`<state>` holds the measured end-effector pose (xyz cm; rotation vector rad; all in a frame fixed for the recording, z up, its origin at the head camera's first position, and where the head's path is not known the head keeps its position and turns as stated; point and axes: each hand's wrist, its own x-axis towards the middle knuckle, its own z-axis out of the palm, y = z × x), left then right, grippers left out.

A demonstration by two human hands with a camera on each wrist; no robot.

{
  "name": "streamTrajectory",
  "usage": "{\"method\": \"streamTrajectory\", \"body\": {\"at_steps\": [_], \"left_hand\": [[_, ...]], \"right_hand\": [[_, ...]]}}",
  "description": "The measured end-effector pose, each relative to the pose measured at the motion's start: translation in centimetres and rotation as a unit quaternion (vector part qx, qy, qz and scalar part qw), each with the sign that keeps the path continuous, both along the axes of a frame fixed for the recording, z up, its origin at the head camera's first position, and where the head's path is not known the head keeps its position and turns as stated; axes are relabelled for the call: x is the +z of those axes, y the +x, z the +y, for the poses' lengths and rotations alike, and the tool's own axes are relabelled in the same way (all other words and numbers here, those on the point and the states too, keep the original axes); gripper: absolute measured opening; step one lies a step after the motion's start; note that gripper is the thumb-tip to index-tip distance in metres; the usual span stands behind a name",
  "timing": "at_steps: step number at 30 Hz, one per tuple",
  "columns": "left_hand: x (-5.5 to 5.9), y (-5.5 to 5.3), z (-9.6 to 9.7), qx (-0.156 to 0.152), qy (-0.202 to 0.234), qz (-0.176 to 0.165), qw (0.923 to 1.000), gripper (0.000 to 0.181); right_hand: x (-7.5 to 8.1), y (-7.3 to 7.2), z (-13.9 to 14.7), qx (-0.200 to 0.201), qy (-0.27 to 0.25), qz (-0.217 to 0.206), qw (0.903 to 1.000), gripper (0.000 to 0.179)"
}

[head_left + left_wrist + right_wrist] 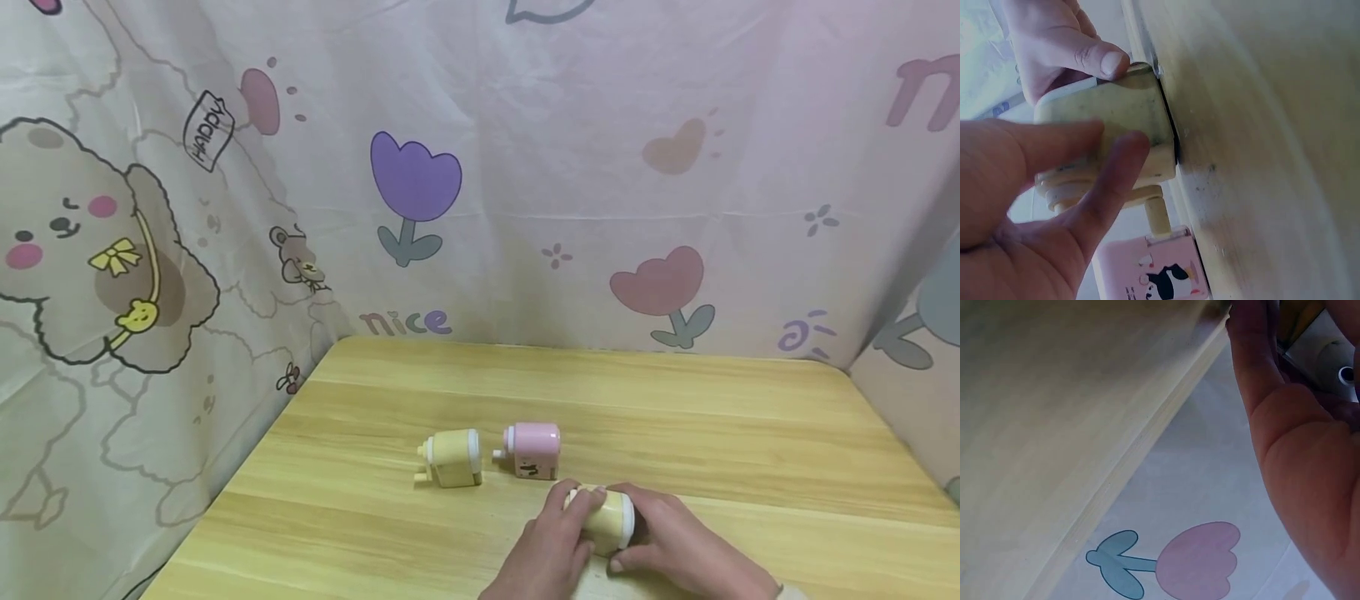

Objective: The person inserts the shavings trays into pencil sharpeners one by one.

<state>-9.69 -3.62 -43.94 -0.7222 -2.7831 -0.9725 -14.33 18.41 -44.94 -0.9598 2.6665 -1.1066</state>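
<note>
Both hands hold a yellow hand-crank pencil sharpener (604, 523) on the table. My left hand (542, 540) grips its left side and top, fingers bent over it. On the other side, by the white end, the right hand (677, 533) holds it between thumb and fingers. In the left wrist view the crank of that yellow sharpener (1138, 103) points toward the pink one, and the right thumb (1110, 62) presses near its edge. The right wrist view shows only part of the sharpener's white end (1322, 353), largely hidden by the right hand (1304, 437).
Behind the hands stand a pink pencil sharpener (537, 450) and a second yellow pencil sharpener (454, 458), side by side, cranks to the left. They are on a wood-grain table (360, 533). Printed cloth (495, 275) hangs along its back and sides.
</note>
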Motion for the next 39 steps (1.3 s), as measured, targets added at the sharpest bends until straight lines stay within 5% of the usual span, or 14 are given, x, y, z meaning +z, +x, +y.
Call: {"method": "streamTrajectory", "body": {"at_steps": [9, 18, 25, 31, 39], "left_hand": [[0.1, -0.8, -0.1, -0.039, -0.015, 0.044, 0.9982, 0.052], [0.5, -4.1, 2.1, -0.029, -0.028, 0.068, 0.9968, 0.046], [0.9, -6.3, 3.4, -0.018, -0.027, 0.054, 0.998, 0.046], [0.7, -6.9, 3.8, -0.02, -0.027, 0.021, 0.9992, 0.045], [0.7, -7.3, 4.1, -0.013, -0.034, 0.018, 0.9992, 0.045]], "right_hand": [[0.2, 0.3, 0.6, -0.014, 0.013, -0.004, 0.9998, 0.074], [-0.2, 0.5, 3.7, -0.085, 0.003, 0.007, 0.9963, 0.091], [-0.5, 0.2, 5.7, -0.109, 0.009, 0.013, 0.994, 0.086], [-0.6, 0.0, 5.8, -0.097, -0.003, 0.031, 0.9948, 0.077], [-0.7, -0.1, 5.8, -0.084, -0.013, 0.037, 0.9957, 0.073]]}}
